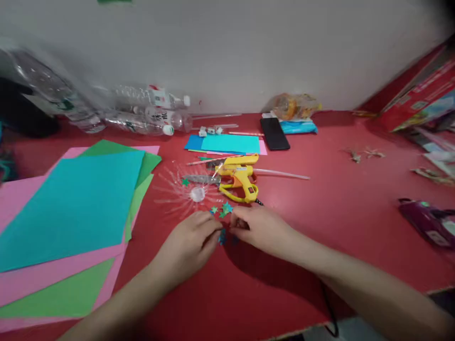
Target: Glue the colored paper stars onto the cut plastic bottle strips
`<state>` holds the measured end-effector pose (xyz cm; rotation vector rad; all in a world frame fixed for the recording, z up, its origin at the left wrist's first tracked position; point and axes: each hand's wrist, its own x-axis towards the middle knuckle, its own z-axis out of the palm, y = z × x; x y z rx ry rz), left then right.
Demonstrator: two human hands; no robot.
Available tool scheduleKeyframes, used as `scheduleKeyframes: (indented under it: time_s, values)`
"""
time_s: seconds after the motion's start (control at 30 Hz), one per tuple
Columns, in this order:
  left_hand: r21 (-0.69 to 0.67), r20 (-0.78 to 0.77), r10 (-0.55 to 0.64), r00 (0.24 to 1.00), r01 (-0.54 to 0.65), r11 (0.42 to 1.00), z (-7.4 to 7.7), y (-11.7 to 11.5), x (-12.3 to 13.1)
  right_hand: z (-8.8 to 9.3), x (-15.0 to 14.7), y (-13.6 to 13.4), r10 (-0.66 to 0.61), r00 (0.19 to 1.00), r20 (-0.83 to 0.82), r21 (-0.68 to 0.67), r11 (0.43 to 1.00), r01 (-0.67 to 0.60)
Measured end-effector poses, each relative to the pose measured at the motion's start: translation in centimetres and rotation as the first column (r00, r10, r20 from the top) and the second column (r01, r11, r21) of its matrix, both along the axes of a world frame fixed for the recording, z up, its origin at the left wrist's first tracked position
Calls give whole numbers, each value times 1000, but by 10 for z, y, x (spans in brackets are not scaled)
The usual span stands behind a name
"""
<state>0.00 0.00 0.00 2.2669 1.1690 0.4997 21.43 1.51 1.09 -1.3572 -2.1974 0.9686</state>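
My left hand (pixel 194 241) and my right hand (pixel 259 227) meet over the red table (pixel 337 203), fingers curled together around a small blue paper star (pixel 222 237). Both hands pinch at it. Just beyond my fingertips lie a few small teal and green paper stars (pixel 224 209). Behind them sits a clear plastic bottle top cut into spread strips (pixel 194 192) with a white cap at its middle. A yellow glue gun (pixel 240 182) lies on its side right of that, with scissors (pixel 201 179) beside it.
Large sheets of blue, green and pink paper (pixel 71 213) cover the left. Empty plastic bottles (pixel 142 116) lie by the wall. Smaller coloured sheets (pixel 227 143), a black phone (pixel 274 133), a purple object (pixel 428 222) and red boxes (pixel 419 90) are around.
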Motion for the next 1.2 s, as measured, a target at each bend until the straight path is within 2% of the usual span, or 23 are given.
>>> scheduleKeyframes:
  time_s: [0.1,0.17,0.23,0.3,0.4,0.47,0.53,0.6,0.7,0.77,0.83,0.93,1.0,1.1,1.2]
  values:
    - [-78,50,60,997,-56,995,0,-3,3,-1,-4,0,-8,999,-40,1,1000,8]
    - [-245,138,140,981,-103,964,4,-5,7,0,-6,-2,-5,997,-72,33,999,8]
    - [-484,234,276,932,-135,864,10,-6,11,3,-7,-5,8,995,-101,87,996,1]
    - [-683,316,433,845,-115,722,16,-6,15,5,-7,-8,39,992,-121,146,989,-21]
    - [-833,347,616,707,-69,548,19,-4,16,7,-7,-10,107,983,-148,218,973,-73]
    - [-872,339,672,658,-48,487,19,-4,15,8,-7,-9,149,976,-161,248,963,-106]
    - [-888,329,690,644,-39,459,19,-3,15,9,-8,-9,182,969,-169,254,958,-136]
    - [-887,324,692,645,-46,459,20,-4,15,12,-8,-8,162,962,-222,190,974,-120]
    - [-872,332,683,651,-64,485,19,-5,15,17,-8,-6,16,944,-331,-13,1000,-21]
    - [-851,348,661,665,-70,520,18,-5,15,19,-9,-4,-34,941,-336,-101,995,0]
    - [-812,376,623,686,-81,579,17,-6,15,19,-11,-4,-11,950,-311,-112,993,-25]
    - [-707,418,547,726,-118,697,17,-7,16,16,-13,-6,23,963,-269,-15,1000,-27]
    - [-658,405,511,758,-146,739,19,-8,17,13,-13,-8,24,973,-228,105,994,0]
    - [-679,370,514,774,-152,718,22,-10,20,11,-11,-11,45,987,-154,329,944,8]
    - [-728,386,562,731,-133,673,24,-12,22,9,-10,-12,131,989,-64,517,852,-80]
